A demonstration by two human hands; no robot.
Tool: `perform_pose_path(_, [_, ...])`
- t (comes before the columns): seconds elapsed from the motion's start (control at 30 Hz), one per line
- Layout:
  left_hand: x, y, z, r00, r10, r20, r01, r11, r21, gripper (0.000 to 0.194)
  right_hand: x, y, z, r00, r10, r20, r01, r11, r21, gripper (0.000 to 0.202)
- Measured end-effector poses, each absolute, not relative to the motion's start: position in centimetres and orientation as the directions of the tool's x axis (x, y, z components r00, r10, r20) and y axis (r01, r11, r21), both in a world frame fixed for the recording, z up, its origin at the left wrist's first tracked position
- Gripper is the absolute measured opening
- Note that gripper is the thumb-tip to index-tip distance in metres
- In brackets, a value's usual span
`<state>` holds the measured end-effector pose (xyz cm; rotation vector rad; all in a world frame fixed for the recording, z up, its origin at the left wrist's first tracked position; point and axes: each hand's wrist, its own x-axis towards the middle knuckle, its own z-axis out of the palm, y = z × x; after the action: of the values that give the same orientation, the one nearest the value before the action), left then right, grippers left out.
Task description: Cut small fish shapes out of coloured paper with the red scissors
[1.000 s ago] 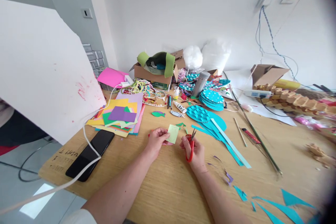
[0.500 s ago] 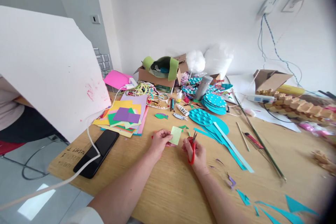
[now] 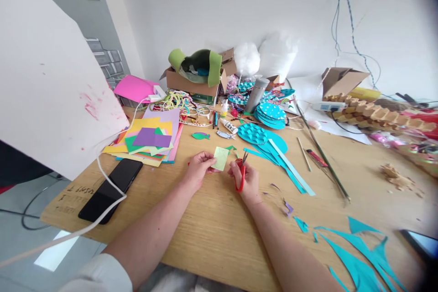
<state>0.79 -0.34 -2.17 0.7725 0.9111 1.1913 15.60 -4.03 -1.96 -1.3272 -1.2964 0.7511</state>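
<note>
Currently, the left hand (image 3: 199,171) pinches a small pale-green rectangle of paper (image 3: 221,159) between thumb and fingers, at two o'clock from its palm. The right hand (image 3: 249,182) curls around red-handled metal scissors (image 3: 242,174), whose blades point toward one o'clock, apart from the paper, while a green-and-purple paper fish (image 3: 200,136) lies on the pale-brown wooden table (image 3: 212,230) at twelve o'clock from the left hand.

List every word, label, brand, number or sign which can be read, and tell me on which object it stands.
None reads with certainty.
Table, left corner: handwritten characters, some like digits; too unclear to quote.
White bottle: dark print, too small.
Yellow-labelled bottle: any print too small.
Scissors, pale green paper: no lettering visible.
</note>
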Motion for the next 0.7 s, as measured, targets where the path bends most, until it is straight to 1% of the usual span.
perform_pose_path(0.2, [0.95, -0.62, -1.88, 0.119, 0.980, -0.157, -0.425, 0.193, 0.884, 0.030, 15.51, -3.91, -1.96, 0.208, 0.959, 0.193, 0.205, 0.150, -0.967, 0.043])
perform_pose_path(0.43, [0.74, -0.47, -1.81, 0.120, 0.978, -0.170, -0.387, 0.204, 0.899, 0.030, 15.95, -3.75, -2.36, 0.192, 0.965, 0.181, 0.210, 0.140, -0.968, 0.040])
perform_pose_path(0.53, [0.74, -0.47, -1.79, 0.123, 0.976, -0.179, -0.378, 0.213, 0.901, 0.028, 15.99, -3.75, -2.31, 0.138, 0.977, 0.165, 0.166, 0.142, -0.976, 0.038])
perform_pose_path(0.63, [0.87, -0.64, -1.62, 0.121, 0.980, -0.156, -0.386, 0.191, 0.903, 0.027, 15.65, -3.85, -2.30, 0.015, 0.987, 0.160, 0.123, 0.157, -0.980, 0.032])
perform_pose_path(0.7, [0.96, -0.78, -1.42, 0.133, 0.981, -0.140, -0.383, 0.181, 0.906, 0.026, 15.33, -3.95, -2.30, 0.009, 0.988, 0.155, 0.099, 0.154, -0.983, 0.028])
